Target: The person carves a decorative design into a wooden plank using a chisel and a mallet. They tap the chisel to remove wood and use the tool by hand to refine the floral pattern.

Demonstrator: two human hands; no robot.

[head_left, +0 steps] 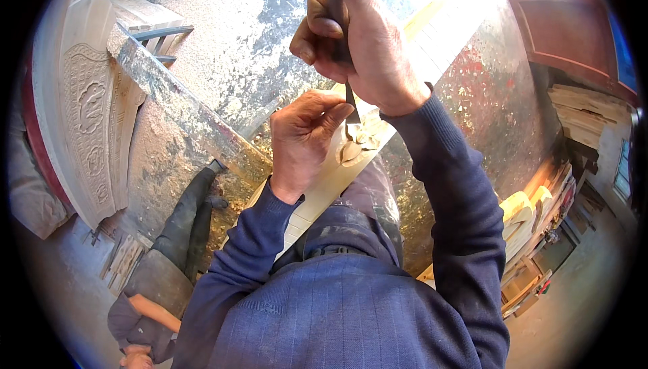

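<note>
Right hand (371, 48) curls tightly round a dark-handled chisel (343, 50); left hand (300, 139), thumb and fingertips closed, pinches its lower blade (353, 116). That blade points down at carved relief (352, 152) on a pale wooden board (320, 197).

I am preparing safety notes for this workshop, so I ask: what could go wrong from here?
The left hand pinches the chisel blade near its cutting end, so a slip might nick that hand. The right hand grips the handle; pushing too hard could chip the carved relief beside the blade.
</note>
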